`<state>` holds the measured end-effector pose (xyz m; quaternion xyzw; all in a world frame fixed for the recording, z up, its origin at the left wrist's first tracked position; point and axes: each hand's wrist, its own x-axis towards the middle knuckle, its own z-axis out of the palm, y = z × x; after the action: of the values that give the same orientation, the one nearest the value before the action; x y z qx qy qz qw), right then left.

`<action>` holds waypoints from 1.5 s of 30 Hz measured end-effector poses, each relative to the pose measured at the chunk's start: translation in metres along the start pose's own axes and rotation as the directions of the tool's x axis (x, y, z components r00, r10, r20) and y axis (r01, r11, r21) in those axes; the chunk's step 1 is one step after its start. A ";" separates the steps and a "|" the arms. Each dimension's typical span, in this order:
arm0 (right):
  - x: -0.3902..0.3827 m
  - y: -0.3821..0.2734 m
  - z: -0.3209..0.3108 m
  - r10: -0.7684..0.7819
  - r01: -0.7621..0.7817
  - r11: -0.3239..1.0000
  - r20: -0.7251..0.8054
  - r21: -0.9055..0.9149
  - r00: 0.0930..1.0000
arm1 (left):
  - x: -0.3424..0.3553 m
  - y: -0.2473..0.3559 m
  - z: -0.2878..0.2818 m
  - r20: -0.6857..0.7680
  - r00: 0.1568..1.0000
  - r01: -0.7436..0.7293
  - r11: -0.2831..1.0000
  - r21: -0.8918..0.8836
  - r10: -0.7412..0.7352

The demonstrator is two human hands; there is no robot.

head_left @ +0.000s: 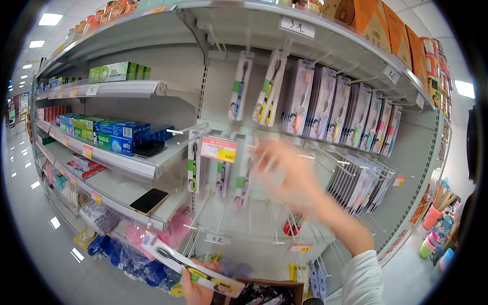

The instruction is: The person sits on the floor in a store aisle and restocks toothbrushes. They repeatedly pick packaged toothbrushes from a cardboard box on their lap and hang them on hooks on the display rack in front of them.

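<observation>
In my left hand (197, 284), low in front of the shelf, is a packaged toothbrush (195, 267) with a black and yellow handle, tilted down to the right. My right hand (284, 170) is raised among the display hooks and smeared by motion, so its finger pose is unclear. Just left of it a blurred toothbrush pack (243, 180) hangs; whether the fingers touch it, I cannot tell. Two more toothbrush packs, one green and black (193, 162), one purple and green (222, 178), hang behind a red and yellow price tag (218, 149).
Below my hands stands an open cardboard box (300, 291) with dark packs inside. Long bare metal hooks (274, 223) jut toward me. More toothbrush packs (302, 99) hang above and to the right. On the left shelf lie a phone (149, 201) and toothpaste boxes (122, 136).
</observation>
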<state>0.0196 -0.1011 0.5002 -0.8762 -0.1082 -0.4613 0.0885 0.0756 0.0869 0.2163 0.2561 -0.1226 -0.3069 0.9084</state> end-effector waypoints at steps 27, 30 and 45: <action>0.044 0.051 -0.109 0.271 -0.208 0.952 -0.305 0.224 0.913 | 0.026 -0.096 -0.016 0.651 0.667 0.104 0.911 0.400 -0.362; 0.042 0.054 -0.097 0.370 -0.272 0.905 -0.292 0.327 0.882 | 0.025 -0.099 -0.028 0.595 0.698 0.163 0.897 0.410 -0.399; -0.049 -0.002 -0.046 0.188 -0.169 0.982 -0.349 0.084 0.918 | -0.011 -0.060 -0.030 0.248 0.868 0.006 0.508 0.861 -0.430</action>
<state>-0.0450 -0.1160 0.4853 -0.7819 -0.0220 -0.5989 0.1714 0.0490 0.0645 0.1576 0.5978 -0.4177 -0.3735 0.5733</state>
